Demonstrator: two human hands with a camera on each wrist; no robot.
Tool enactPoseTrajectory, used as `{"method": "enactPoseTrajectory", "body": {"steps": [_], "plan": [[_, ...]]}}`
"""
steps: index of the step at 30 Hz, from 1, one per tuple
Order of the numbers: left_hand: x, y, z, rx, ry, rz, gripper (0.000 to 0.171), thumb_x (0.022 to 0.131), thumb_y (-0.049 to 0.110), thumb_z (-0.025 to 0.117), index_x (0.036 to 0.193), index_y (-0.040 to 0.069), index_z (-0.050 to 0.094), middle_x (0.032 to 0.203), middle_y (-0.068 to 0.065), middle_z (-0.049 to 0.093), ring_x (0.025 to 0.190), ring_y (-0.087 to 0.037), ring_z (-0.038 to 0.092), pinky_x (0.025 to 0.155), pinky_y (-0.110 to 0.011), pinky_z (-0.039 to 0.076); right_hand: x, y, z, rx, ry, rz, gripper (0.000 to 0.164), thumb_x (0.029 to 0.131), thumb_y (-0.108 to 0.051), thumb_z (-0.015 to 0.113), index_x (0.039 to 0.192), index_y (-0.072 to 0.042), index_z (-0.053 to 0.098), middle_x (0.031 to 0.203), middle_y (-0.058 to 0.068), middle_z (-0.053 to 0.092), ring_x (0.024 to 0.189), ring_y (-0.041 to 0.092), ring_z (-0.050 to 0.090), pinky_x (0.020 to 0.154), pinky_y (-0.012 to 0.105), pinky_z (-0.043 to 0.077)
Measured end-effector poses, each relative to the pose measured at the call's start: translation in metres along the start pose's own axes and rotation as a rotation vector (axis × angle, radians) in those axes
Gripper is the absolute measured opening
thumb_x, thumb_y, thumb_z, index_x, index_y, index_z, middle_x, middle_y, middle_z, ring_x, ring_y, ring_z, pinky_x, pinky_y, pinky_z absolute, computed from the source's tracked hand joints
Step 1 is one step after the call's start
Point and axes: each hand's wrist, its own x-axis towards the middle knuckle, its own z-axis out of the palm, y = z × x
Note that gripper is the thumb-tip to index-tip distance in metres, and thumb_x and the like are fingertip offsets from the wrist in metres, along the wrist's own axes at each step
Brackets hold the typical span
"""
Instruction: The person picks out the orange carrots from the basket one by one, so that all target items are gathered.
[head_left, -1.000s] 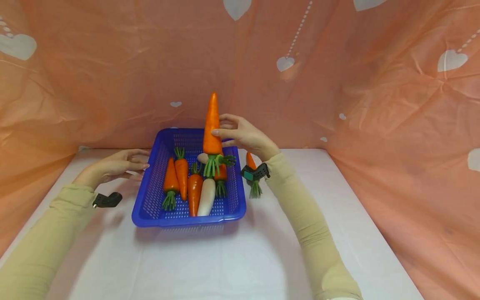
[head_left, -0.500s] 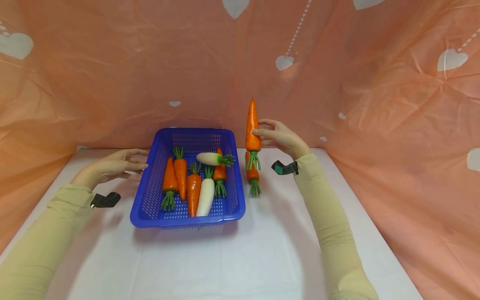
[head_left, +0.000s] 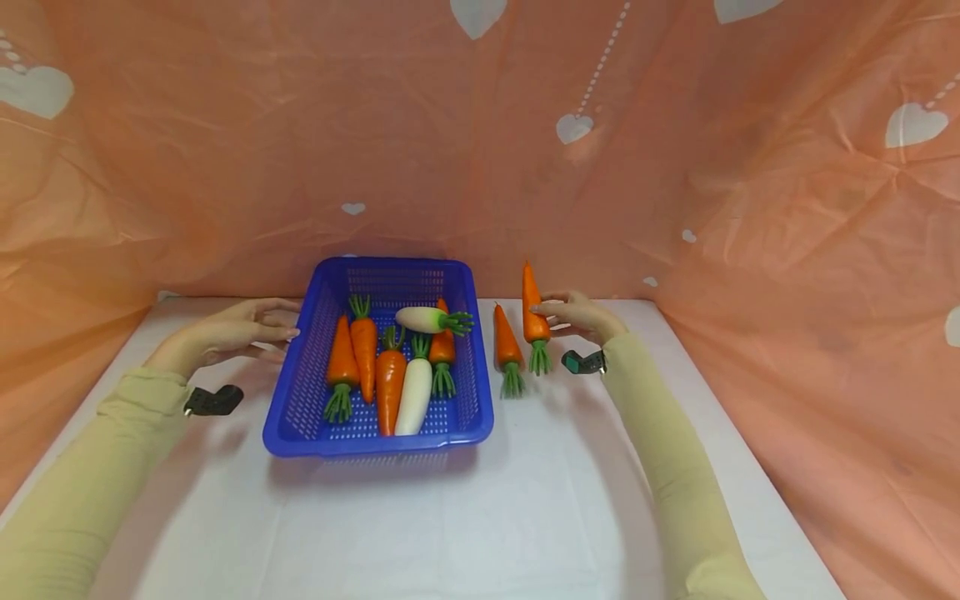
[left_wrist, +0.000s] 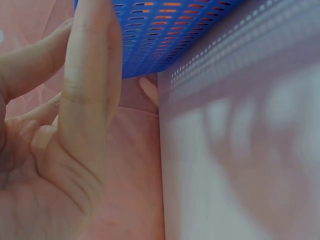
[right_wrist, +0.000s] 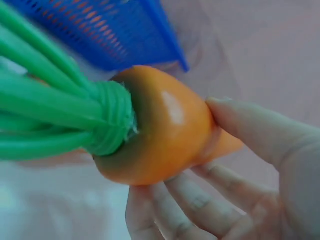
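Note:
My right hand (head_left: 581,315) pinches an orange carrot (head_left: 534,317) between thumb and fingers, to the right of the basket. Its tip points away from me and its green stalks (right_wrist: 50,105) fill the left of the right wrist view. Just left of it, a second carrot (head_left: 507,340) lies on the white table. My left hand (head_left: 232,329) is at the left side of the blue basket (head_left: 281,408), fingers fairly straight against or close to its wall; the left wrist view does not settle whether they touch.
Inside the basket lie several carrots (head_left: 342,354) and two white radishes (head_left: 415,396), one of them (head_left: 420,319) crosswise over a carrot. A pink cloth (head_left: 480,167) with white hearts hangs behind the white table (head_left: 420,533) and along both sides.
My right hand has carried the carrot from above the basket to the right and then lowered it beside the other carrot. My left hand has stayed at the basket's left side.

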Motion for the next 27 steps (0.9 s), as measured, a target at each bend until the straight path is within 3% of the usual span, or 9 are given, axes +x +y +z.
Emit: {"method": "enactPoseTrajectory", "body": {"steps": [8,18,27], "plan": [[-0.001,0.004,0.001,-0.008,-0.003,-0.010,0.067,0.097,0.011,0.056,0.148,-0.005,0.016,0.110,-0.011,0.062,0.094,-0.025,0.063,0.085,-0.047,0.052,0.008,0.031,0.002,-0.042,-0.012,0.082,0.054,0.095,-0.024,0.061,0.139,0.002,0.042,0.100,0.007,0.064,0.090,0.021,0.060,0.090,0.038,0.050],[-0.003,0.008,0.003,-0.001,-0.005,-0.017,0.067,0.098,0.012,0.056,0.148,-0.005,0.015,0.109,-0.010,0.063,0.092,-0.023,0.064,0.086,-0.048,0.051,0.013,0.043,0.011,-0.088,0.023,0.136,0.058,0.092,-0.029,0.065,0.138,-0.001,0.042,0.107,0.014,0.061,0.086,0.022,0.061,0.083,0.033,0.054],[-0.001,0.007,0.002,0.010,0.003,-0.025,0.067,0.097,0.012,0.056,0.148,-0.005,0.015,0.112,-0.013,0.061,0.093,-0.024,0.063,0.087,-0.049,0.051,0.018,0.042,0.018,-0.142,0.040,0.105,0.057,0.092,-0.029,0.064,0.137,0.001,0.045,0.110,0.015,0.061,0.088,0.022,0.061,0.085,0.034,0.053]]}}
